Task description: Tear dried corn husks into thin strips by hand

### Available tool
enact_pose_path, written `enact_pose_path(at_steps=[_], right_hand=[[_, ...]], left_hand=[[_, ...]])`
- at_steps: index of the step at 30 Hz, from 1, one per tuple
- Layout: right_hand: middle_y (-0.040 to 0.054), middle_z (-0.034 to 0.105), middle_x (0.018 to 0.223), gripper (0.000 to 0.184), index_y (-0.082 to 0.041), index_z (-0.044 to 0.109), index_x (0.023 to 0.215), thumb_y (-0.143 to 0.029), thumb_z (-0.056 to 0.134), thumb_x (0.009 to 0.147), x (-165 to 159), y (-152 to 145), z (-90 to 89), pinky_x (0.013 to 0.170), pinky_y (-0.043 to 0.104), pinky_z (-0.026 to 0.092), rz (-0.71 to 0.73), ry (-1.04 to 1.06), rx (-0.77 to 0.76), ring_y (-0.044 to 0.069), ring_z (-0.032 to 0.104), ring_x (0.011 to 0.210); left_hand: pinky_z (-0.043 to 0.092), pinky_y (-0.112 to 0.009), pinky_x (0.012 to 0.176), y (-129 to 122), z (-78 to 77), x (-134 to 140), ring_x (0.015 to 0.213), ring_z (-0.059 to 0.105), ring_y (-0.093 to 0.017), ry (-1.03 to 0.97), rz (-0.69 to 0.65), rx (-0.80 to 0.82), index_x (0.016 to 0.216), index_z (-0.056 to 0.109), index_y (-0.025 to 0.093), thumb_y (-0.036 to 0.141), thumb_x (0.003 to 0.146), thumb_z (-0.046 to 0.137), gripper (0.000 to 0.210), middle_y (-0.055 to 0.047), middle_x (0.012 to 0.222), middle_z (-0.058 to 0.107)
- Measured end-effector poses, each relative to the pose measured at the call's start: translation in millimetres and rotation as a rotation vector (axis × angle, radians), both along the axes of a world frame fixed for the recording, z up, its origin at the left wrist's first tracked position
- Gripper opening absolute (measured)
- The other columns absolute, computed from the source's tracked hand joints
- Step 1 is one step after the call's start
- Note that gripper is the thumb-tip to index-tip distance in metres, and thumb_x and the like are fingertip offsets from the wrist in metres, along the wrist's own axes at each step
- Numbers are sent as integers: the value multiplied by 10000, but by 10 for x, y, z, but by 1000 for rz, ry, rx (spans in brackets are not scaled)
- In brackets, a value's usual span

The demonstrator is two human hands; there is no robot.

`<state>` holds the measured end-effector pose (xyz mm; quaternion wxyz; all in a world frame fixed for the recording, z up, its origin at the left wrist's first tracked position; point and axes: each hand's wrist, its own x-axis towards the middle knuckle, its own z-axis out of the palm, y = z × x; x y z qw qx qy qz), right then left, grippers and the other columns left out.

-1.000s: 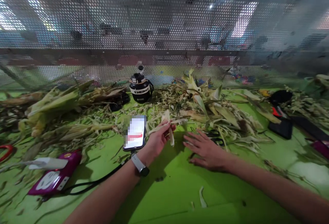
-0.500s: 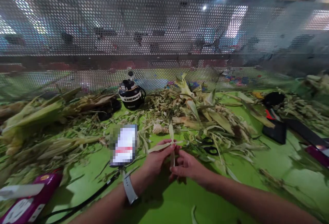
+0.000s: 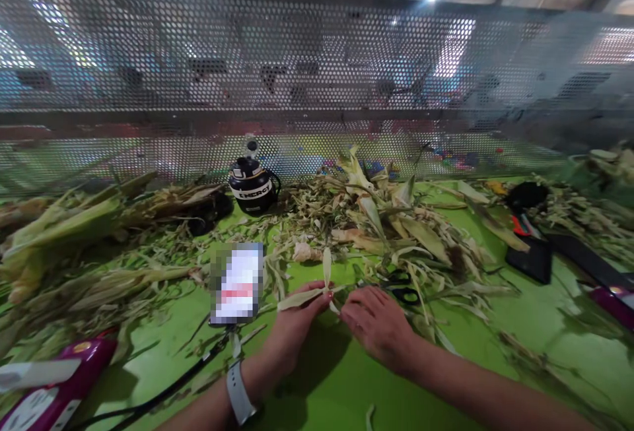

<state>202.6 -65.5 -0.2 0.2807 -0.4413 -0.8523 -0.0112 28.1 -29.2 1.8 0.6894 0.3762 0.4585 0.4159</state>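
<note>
My left hand (image 3: 297, 319) pinches pale corn husk strips (image 3: 301, 299) where they cross, between thumb and fingers. One strip points up and away, another lies leftward over the hand. My right hand (image 3: 379, 325), palm down with fingers curled, is closed on the end of a strip that runs down from the crossing. Its fingertips are partly hidden. Black-handled scissors (image 3: 406, 295) lie just beyond my right hand, among the husks. A grey watch strap (image 3: 240, 391) circles my left wrist.
Dried corn husks (image 3: 411, 220) heap across the green table (image 3: 317, 391). Around stand or lie a black "ENERGY" jug (image 3: 252, 187), a phone (image 3: 240, 286) with a blurred screen, a purple device (image 3: 64, 385) on a cable, and a black wallet-like object (image 3: 529, 259). A perforated metal screen (image 3: 317, 88) closes the back.
My right hand has turned palm down and shifted slightly right and up, swinging the lower strip toward the right. My left hand keeps its pinch, a little lower in view.
</note>
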Motion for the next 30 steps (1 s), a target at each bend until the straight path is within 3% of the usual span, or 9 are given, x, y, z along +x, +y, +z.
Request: enact_pose_path(at_steps=[4, 8, 17, 20, 24, 30], right_hand=[[98, 614, 1023, 124, -200, 573, 891, -215, 451, 906, -18, 28, 6, 824, 393, 440, -34, 71, 68, 218, 551, 953], [88, 626, 958, 132, -203, 533, 860, -228, 419, 922, -20, 60, -2, 883, 419, 419, -28, 170, -22, 215, 557, 947], [48, 582, 766, 164, -202, 495, 813, -274, 389, 916, -15, 63, -42, 693, 329, 436, -76, 265, -274, 193, 529, 756], [35, 564, 731, 182, -201, 485, 798, -294, 381, 915, -29, 42, -31, 646, 301, 425, -88, 298, -358, 178, 514, 701], [-6, 509, 654, 216, -205, 460, 784, -350, 375, 920, -52, 21, -31, 564, 258, 392, -90, 418, -519, 142, 476, 597], [-9, 516, 673, 255, -204, 477, 803, -424, 403, 909, -70, 9, -58, 558, 249, 373, -146, 575, -627, 139, 473, 617]], left_hand=[[457, -297, 803, -46, 19, -9, 841, 616, -202, 49, -18, 63, 797, 715, 203, 187, 604, 761, 199, -55, 908, 711], [443, -312, 852, -80, 14, -27, 896, 613, -214, 56, -20, 31, 829, 725, 187, 186, 608, 756, 224, -76, 959, 710], [438, -314, 882, -83, 17, -42, 911, 613, -211, -63, -95, 17, 818, 739, 188, 181, 656, 702, 166, -65, 922, 723], [449, -303, 854, -90, 9, -41, 849, 623, -189, -94, -62, -1, 808, 733, 182, 190, 656, 705, 155, -53, 860, 723], [462, -290, 820, -89, 2, -21, 798, 625, -159, -141, -133, 24, 846, 713, 178, 213, 645, 746, 207, -43, 860, 718], [461, -289, 831, -61, -21, -6, 816, 621, -150, -143, -142, 65, 828, 705, 184, 205, 603, 782, 238, -32, 853, 713]])
